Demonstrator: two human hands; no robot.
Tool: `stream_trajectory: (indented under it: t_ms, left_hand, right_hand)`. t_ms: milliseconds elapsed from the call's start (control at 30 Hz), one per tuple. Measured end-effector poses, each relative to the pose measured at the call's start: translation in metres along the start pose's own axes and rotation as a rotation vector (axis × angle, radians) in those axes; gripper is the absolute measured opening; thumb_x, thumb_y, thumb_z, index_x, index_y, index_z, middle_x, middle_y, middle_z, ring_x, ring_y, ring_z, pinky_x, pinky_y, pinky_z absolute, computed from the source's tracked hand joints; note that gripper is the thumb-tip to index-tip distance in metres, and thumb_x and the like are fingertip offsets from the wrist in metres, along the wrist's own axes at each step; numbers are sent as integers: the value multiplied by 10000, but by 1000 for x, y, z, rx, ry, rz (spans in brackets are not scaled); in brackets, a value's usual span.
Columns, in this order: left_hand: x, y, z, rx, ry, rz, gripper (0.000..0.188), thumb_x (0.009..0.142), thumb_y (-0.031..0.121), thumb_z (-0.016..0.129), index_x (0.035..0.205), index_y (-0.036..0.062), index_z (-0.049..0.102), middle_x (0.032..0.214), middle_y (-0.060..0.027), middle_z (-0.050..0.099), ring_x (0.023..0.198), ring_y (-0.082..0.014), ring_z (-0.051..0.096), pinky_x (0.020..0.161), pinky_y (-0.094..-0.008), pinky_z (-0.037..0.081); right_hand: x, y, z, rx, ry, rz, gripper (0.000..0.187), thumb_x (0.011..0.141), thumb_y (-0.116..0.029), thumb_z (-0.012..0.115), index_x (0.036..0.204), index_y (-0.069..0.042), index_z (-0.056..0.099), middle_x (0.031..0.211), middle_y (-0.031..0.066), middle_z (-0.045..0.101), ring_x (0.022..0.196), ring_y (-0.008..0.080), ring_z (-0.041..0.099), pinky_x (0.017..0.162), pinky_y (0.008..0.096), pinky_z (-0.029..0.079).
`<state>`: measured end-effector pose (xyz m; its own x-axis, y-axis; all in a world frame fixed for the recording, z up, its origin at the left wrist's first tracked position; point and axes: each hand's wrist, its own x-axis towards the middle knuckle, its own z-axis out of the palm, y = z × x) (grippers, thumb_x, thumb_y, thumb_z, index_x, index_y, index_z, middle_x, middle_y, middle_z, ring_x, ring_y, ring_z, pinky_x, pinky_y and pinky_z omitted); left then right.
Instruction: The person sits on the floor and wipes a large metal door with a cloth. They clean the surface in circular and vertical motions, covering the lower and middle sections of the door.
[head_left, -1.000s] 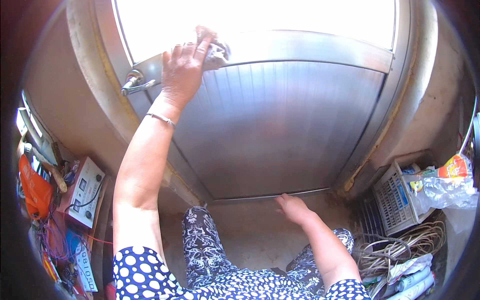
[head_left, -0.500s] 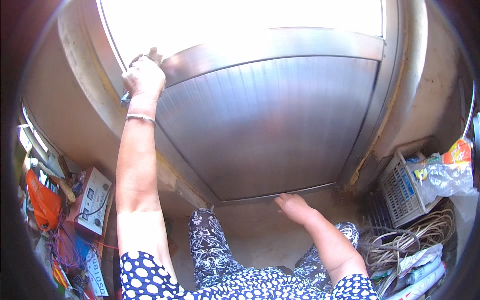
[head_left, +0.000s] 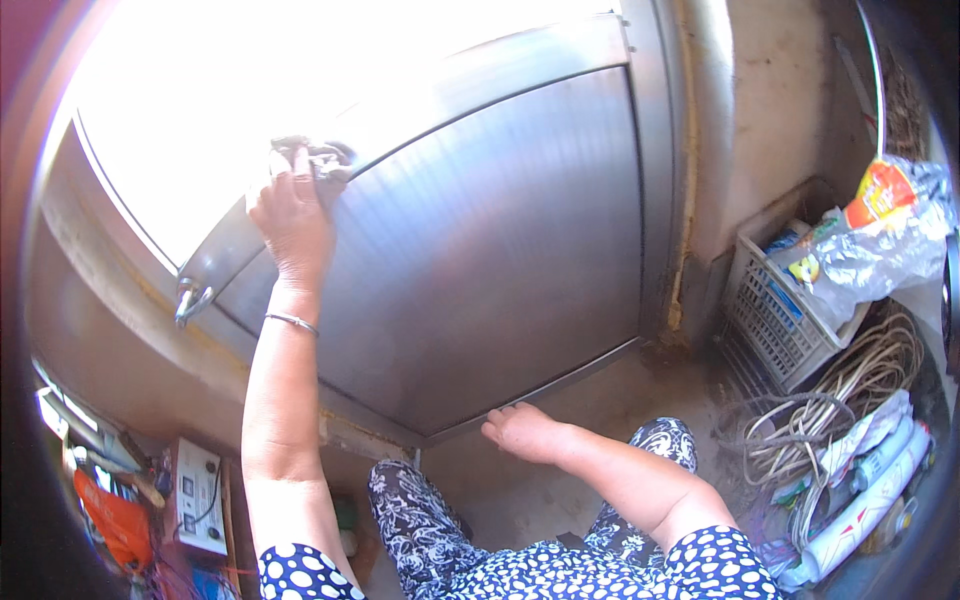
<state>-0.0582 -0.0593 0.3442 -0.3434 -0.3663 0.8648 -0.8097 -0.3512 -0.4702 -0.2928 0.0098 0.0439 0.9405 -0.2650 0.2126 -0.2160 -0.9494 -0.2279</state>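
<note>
A grey, crumpled rag [head_left: 325,160] is in my left hand [head_left: 292,210], whose fingers are closed over it. That hand presses it to the crossbar of a metal door [head_left: 500,240], below a pane washed out by glare. A metal door handle [head_left: 190,300] sits on the left frame, lower than the hand. My right hand [head_left: 522,432] hovers near the door's bottom edge with its fingers loosely curled; I see nothing in it.
At the right stand a grey plastic crate [head_left: 775,310] with a clear plastic bag [head_left: 880,250], coiled cable [head_left: 840,410] and white tubes [head_left: 860,510]. On the left are a white control box [head_left: 200,497] and an orange bag [head_left: 110,520]. Walls flank the door.
My left hand has moved with the rag from beside the handle rightward along the crossbar. My view has turned, and my right hand stays near the door's bottom edge.
</note>
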Motion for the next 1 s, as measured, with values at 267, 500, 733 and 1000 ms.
stream_trajectory:
  t_ms: [267, 500, 733, 1000]
  left_hand:
    - [87, 122, -9, -45, -160, 164, 510, 818, 93, 566, 1309, 40, 438, 1222, -134, 486, 1014, -279, 488, 854, -397, 375]
    - [141, 204, 14, -87, -73, 337, 544, 816, 46, 562, 1339, 45, 413, 1219, -85, 493, 1149, -234, 428, 976, -377, 324]
    - [185, 267, 28, -185, 61, 374, 512, 808, 69, 635, 1285, 66, 448, 1228, -81, 534, 1207, -214, 449, 1025, -365, 306]
    - [170, 262, 25, -202, 32, 549, 447, 780, 38, 652, 1204, 114, 534, 1290, -12, 487, 1243, -188, 410, 1062, -362, 293]
  right_hand:
    - [-11, 17, 3, 52, 48, 44, 195, 737, -77, 572, 929, -49, 585, 940, 124, 589, 870, 289, 609, 743, 391, 468]
    - [-20, 27, 7, 46, 135, 137, 140, 758, -104, 548, 876, -47, 598, 885, 119, 592, 825, 276, 613, 704, 401, 471]
    - [-22, 34, 0, 66, 203, 158, 129, 761, -115, 542, 858, -55, 603, 870, 117, 594, 790, 269, 616, 675, 400, 478]
    - [-10, 47, -3, 31, 173, 207, 147, 746, -104, 559, 878, -56, 602, 877, 121, 599, 817, 278, 624, 697, 411, 488]
